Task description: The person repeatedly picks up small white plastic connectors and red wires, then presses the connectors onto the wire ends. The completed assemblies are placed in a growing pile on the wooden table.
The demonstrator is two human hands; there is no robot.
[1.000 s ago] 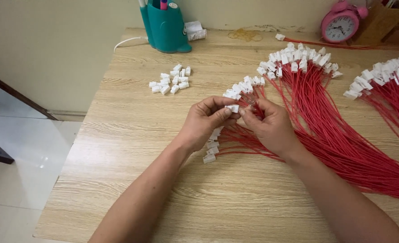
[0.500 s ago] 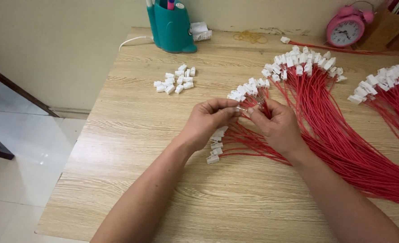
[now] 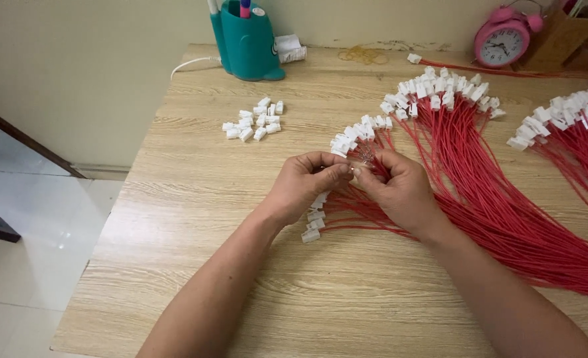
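Note:
My left hand and my right hand meet at the middle of the wooden table, fingertips pinched together on a small white connector at the end of a red wire. Just beyond my fingers lies a row of red wires with white connectors. More finished ends lie under my left hand. A loose pile of white connectors sits to the far left of my hands.
Big bundles of red wires with white plugs fan out at centre right and far right. A teal pen holder, a pink alarm clock and a brown box stand at the back edge. Floor lies left.
My hands stay together at the same spot, fingers working the connector and wire; the camera view has shifted slightly.

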